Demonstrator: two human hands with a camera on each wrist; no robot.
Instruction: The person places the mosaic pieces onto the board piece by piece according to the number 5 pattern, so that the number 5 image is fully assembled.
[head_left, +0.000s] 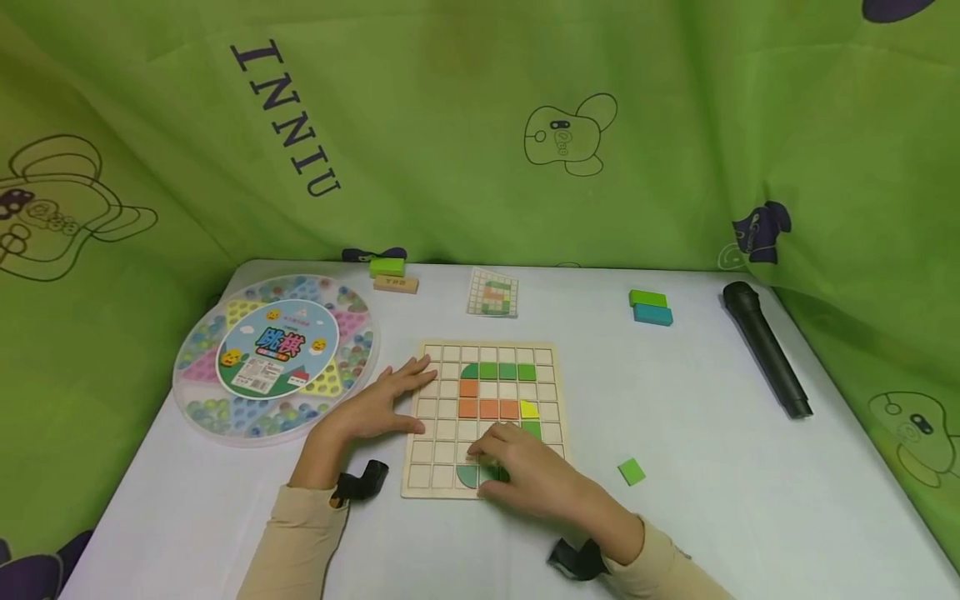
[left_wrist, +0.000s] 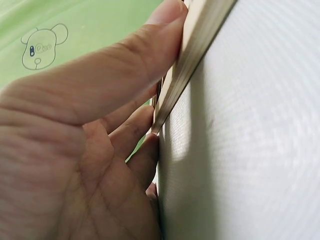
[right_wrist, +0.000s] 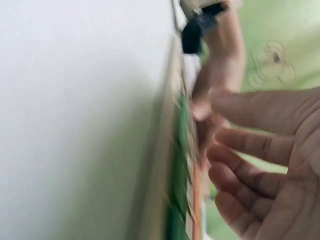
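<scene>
A square wooden grid board [head_left: 444, 452] lies on the table with orange tiles [head_left: 489, 409], a yellow tile [head_left: 528, 409] and several green tiles [head_left: 527, 372] in its cells. My left hand [head_left: 372, 408] rests at the board's left side, fingers spread; in the left wrist view its thumb [left_wrist: 135, 65] touches the board's edge [left_wrist: 192, 55]. Over the board's lower part hovers my right hand [head_left: 531, 471], partly hiding the bottom row beside a rounded green tile [head_left: 467, 476]. The right wrist view shows its fingers [right_wrist: 250, 145] loosely bent, nothing between them, close to green tiles [right_wrist: 178, 175].
A loose green tile [head_left: 632, 472] lies right of the board. Behind stand a pattern card [head_left: 492, 293], green [head_left: 387, 267] and wooden blocks [head_left: 396, 284], and green [head_left: 648, 298] and blue blocks [head_left: 653, 315]. A round marble game [head_left: 202, 419] is left, a black microphone [head_left: 767, 350] right.
</scene>
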